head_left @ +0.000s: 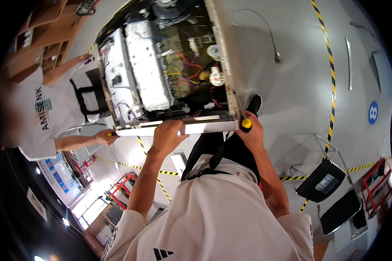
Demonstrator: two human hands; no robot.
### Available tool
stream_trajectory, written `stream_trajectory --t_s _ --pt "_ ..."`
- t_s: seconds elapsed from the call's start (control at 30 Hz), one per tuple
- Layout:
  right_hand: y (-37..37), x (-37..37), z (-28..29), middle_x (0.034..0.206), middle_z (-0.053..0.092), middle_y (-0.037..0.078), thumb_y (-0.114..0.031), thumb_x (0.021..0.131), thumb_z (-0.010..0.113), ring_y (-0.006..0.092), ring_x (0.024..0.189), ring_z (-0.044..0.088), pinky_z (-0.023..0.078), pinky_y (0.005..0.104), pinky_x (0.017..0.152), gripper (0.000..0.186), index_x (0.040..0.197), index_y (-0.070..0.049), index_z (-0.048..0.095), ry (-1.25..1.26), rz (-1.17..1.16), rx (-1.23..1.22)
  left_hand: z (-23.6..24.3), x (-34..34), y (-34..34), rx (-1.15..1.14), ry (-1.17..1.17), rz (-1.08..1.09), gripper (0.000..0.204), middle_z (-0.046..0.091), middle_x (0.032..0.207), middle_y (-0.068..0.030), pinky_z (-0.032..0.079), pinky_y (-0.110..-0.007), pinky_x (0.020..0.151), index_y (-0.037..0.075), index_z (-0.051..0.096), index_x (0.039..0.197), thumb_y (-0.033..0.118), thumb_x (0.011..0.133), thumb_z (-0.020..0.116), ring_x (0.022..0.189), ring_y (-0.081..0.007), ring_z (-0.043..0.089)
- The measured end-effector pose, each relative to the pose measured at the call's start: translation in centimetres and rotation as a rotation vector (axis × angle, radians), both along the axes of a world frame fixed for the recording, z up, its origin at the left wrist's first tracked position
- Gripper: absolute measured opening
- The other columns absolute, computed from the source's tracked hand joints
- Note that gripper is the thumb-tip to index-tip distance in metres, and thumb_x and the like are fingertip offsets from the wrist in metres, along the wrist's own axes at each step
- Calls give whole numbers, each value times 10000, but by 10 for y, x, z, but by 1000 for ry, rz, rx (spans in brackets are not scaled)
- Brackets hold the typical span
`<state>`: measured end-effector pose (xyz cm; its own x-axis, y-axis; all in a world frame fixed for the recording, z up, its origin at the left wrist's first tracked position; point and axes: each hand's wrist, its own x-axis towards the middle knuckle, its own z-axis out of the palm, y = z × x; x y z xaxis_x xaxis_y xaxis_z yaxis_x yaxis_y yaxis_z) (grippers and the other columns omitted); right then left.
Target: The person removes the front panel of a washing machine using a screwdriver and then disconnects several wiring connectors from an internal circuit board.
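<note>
An opened appliance (228,56) stands before me with its inside bare: a silvery wrapped box (148,65), red and yellow wires (189,65) and a white round part (216,78). Along its near side runs a long white front strip (204,128). My left hand (166,135) is closed over this strip's top edge, near its middle. At the near right corner, my right hand (253,132) is closed round a screwdriver (246,123) with a yellow-ended handle. Its thin shaft points away from me along the corner; the tip is hard to make out.
A co-worker (61,108) stands left of the appliance, one hand (104,137) at the strip's left end with a yellow-tipped tool. On the right lie a cable with a plug (278,57) and yellow-black floor tape (331,65). Black chairs (321,180) stand lower right; wooden shelves (52,30) upper left.
</note>
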<state>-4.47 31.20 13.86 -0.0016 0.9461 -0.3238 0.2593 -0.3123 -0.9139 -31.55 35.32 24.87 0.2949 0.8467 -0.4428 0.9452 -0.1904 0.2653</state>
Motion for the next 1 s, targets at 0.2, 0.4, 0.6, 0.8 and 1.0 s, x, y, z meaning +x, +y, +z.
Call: stream_trajectory --t_s 0.2,0.4,0.6,0.8,1.0 --pt "-9 -10 8 1191 576 127 -132 705 747 248 1081 571 462 332 922 523 1168 0 542 132 -69 -135 -11 -11 -18 229 -186 69 302 575 786 -56 448 -404 716 110 505 729 146 612 781 810 -282 573" --pt "-11 -16 30 1229 484 130 -230 794 727 286 1052 555 526 436 851 564 1224 6 448 558 -386 -395 -21 -13 -41 379 -172 145 513 545 1050 -95 254 -484 1090 54 537 1068 183 628 766 1135 -274 481" --pt "15 -45 64 1104 519 135 -373 815 701 332 954 576 530 463 773 520 1145 -37 481 496 -521 -603 -23 -25 -54 429 -379 177 555 515 1191 -113 217 -489 1105 56 515 1190 220 710 741 1210 -297 439" --pt "15 -48 58 1118 524 156 -319 826 672 328 994 550 504 454 845 481 1165 -38 476 520 -559 -528 -4 -90 -80 851 -630 789 314 544 1015 -165 399 -436 863 20 536 998 73 735 700 985 -342 504" --pt "12 -49 66 1153 505 171 -276 844 643 305 1066 515 470 461 916 453 1168 -22 455 533 -551 -501 -41 -185 -107 165 -1149 1979 980 388 1307 -175 365 -501 963 -3 215 1398 598 764 658 1239 -317 363"
